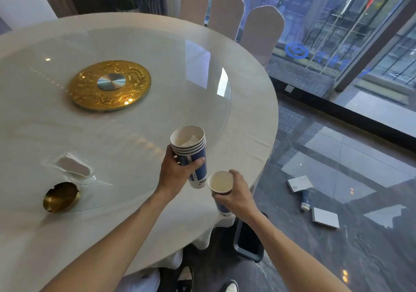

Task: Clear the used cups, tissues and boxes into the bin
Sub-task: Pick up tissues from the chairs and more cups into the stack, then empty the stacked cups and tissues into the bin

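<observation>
The two forearms are reaching up from the bottom edge, nearest the camera. The left hand (174, 174) is wrapping its fingers around a stack of nested cups (191, 154), tilting over the counter (135, 235) edge, with something pale sitting inside the top cup. At about 4 o'clock from it, the right hand (236, 192) is closing around a single cup (221, 191), just beside the stack's base. The bin (247, 242) is standing on the floor at 6 o'clock from that cup, partly hidden under the cloth. Risks, as I judge them: the tilting stack may be spilling dregs or sliding apart, and a drop could be missing the half-covered bin. On the floor at 3 o'clock, a fallen cup (306, 200) and two boxes (299, 183) are waiting; a tissue packet (72, 166) is lying at 9 o'clock.
</observation>
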